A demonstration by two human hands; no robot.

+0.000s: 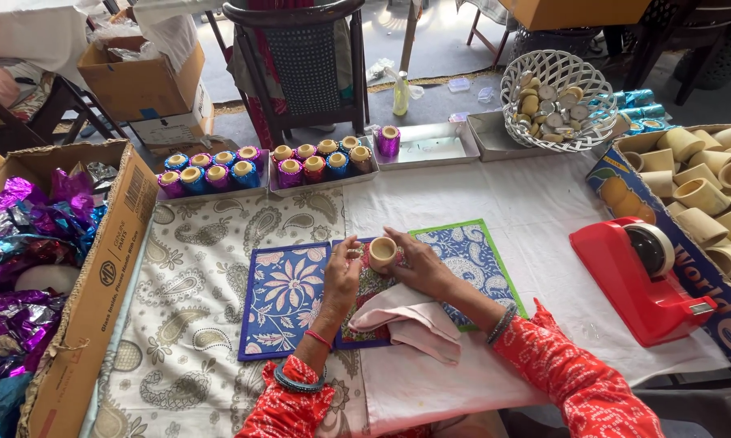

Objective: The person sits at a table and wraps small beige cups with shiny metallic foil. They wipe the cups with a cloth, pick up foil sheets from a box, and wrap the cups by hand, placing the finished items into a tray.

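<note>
Small bamboo cup held in right hand, grip closed around its side, mouth pointing up toward camera, above printed mats on bench. Left hand just beside, fingertips pinched at cup's rim.

We lose the cardboard box of cups past the right edge; our right hand hides half the small cup.

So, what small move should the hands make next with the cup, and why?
Probably roll the small cup further along: both the left hand and right hand hold it on its side over the mats, and pink covering looks only partly around it.
</note>
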